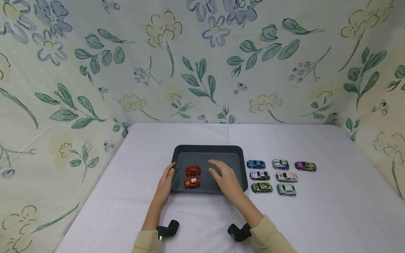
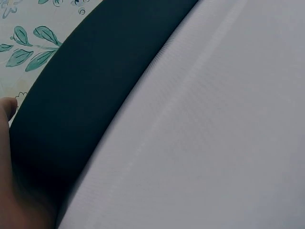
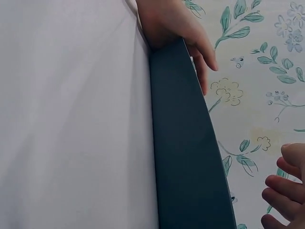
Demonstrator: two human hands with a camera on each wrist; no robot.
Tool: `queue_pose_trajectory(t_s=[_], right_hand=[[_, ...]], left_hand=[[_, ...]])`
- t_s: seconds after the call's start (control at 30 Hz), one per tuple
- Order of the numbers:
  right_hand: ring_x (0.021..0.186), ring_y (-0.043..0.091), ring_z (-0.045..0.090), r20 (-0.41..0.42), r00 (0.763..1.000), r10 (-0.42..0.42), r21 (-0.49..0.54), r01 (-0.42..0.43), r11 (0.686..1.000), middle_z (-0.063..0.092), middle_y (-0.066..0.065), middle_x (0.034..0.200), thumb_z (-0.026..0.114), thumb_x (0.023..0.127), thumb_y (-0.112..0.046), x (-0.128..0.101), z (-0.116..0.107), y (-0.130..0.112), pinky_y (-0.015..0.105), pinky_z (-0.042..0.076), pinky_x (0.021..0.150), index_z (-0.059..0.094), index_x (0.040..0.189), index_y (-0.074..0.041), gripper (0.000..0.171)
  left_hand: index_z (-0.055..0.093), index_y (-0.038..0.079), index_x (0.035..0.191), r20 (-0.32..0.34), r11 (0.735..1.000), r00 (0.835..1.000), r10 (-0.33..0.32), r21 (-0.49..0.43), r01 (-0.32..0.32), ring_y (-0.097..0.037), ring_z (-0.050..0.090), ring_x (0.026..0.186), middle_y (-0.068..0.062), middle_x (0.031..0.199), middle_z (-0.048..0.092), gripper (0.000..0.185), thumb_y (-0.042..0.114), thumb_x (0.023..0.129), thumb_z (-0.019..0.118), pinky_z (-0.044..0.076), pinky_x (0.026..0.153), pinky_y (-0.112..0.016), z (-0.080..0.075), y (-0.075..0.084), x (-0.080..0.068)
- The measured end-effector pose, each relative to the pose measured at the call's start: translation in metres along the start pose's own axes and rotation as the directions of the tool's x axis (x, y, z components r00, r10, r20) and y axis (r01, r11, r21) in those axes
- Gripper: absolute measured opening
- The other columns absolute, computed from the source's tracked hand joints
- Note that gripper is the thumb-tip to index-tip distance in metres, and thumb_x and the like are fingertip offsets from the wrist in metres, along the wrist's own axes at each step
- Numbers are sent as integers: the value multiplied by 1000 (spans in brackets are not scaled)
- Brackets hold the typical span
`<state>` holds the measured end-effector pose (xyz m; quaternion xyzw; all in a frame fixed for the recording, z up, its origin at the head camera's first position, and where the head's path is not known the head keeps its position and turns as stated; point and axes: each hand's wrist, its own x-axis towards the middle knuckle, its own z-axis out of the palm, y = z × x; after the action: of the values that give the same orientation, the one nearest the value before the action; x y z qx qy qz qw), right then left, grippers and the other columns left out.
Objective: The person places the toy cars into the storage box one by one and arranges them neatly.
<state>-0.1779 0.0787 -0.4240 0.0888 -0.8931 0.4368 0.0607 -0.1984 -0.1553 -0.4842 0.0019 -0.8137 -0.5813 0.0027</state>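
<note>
Your left hand [image 1: 165,182] rests against the left edge of a dark grey tray [image 1: 209,150] on the white tablecloth [image 1: 316,218], thumb on the rim, fingers curled round the tray's outer side. Inside the tray, toward its left, sit two red toy cars [image 1: 192,176], one just behind the other, close together (whether they touch cannot be told). Your right hand [image 1: 225,177] hovers over the tray's middle and right, fingers relaxed and spread, holding nothing; its fingertips are near the red cars but apart from them. To the right of the tray, on the cloth, seven more toy cars [image 1: 280,174] stand in neat rows, among them a blue one [image 1: 256,164] and a purple one [image 1: 305,166].
</note>
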Motion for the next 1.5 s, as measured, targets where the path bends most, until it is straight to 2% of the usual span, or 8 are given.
queue_pose_trajectory(t_s=[0.4, 0.47, 0.63, 0.7, 0.93, 1.13, 1.33, 1.5], right_hand=[[127, 30, 43, -61, 998, 29, 9, -29, 1000, 48, 8, 135, 52, 92, -32, -19, -28, 18, 48, 39, 100, 48, 131, -17, 42], [128, 30, 41, -68, 997, 38, 10, -38, 999, 48, 8, 136, 51, 92, -35, -23, -33, 21, 49, 38, 102, 48, 132, -17, 43], [130, 31, 38, -98, 993, 67, 4, -67, 998, 46, 11, 137, 47, 93, -40, -33, -48, 29, 50, 36, 103, 47, 132, -17, 46], [129, 32, 39, -126, 989, 82, -10, -84, 996, 46, 13, 137, 47, 94, -37, -36, -54, 33, 50, 36, 102, 47, 132, -16, 44], [126, 34, 42, -191, 971, 141, -29, -149, 988, 46, 14, 137, 42, 95, -37, -46, -74, 50, 52, 40, 97, 46, 133, -17, 43], [130, 36, 36, -245, 963, 112, -45, -127, 991, 44, 17, 137, 45, 95, -32, -53, -88, 66, 55, 30, 104, 46, 133, -13, 42], [128, 42, 34, -236, 961, 145, -74, -167, 983, 41, 20, 138, 43, 96, -35, -60, -105, 80, 59, 33, 99, 44, 134, -10, 46], [128, 45, 33, -267, 952, 150, -96, -181, 979, 41, 21, 138, 42, 96, -35, -66, -116, 92, 61, 29, 100, 44, 134, -11, 45]], left_hand=[[36, 19, 139, 3, 1000, 1000, 4, -5, -4, -30, 19, 139, -9, 149, 29, 48, 43, 98, 30, 16, 113, -52, -1, 1, 2], [35, 16, 140, 11, 1000, 1000, -5, 2, 5, -32, 19, 139, -11, 149, 28, 47, 38, 99, 30, 16, 112, -52, -2, 10, -2], [34, 18, 140, 5, 1000, 1000, -6, 19, 6, -31, 19, 139, -10, 149, 28, 48, 42, 98, 29, 16, 112, -52, -1, 9, -4], [35, 23, 139, -1, 1000, 1000, -4, 12, 4, -28, 19, 140, -7, 149, 28, 49, 48, 97, 29, 16, 113, -51, -1, 1, 0], [36, 23, 138, 5, 1000, 1000, -16, -14, 16, -26, 19, 140, -5, 149, 29, 47, 46, 97, 31, 15, 113, -49, -1, 2, 0], [35, 23, 139, 3, 1000, 1000, -19, -10, 19, -25, 18, 140, -4, 149, 28, 48, 47, 97, 30, 15, 114, -48, -1, 3, -1], [36, 23, 138, 1, 1000, 1000, -15, -13, 15, -24, 19, 140, -4, 148, 29, 49, 48, 96, 31, 15, 114, -48, -1, 3, -1], [37, 24, 138, -2, 1000, 1000, -17, -10, 17, -24, 19, 140, -3, 148, 30, 50, 50, 95, 31, 15, 114, -48, 0, 2, 0]])
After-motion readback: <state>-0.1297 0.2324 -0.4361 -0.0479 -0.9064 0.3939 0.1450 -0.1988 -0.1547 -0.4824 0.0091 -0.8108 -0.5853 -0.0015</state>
